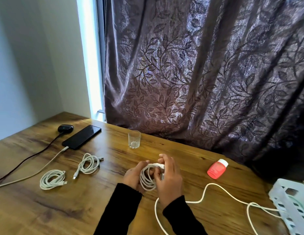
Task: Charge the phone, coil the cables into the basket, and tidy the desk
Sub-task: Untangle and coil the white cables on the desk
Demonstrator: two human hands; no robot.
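Hands (153, 177) coiling white cable (146, 180).

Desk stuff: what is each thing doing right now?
Phone: lying flat, screen dark, white cable plugged in.
Earbud case: closed, light on, dark cable attached.
Glass: upright, looks empty.
Two white cables: coiled, on the desk.
Third white cable: half coiled, held by left hand and right hand.
Red bottle: on its side, capped.
Basket: tilted.
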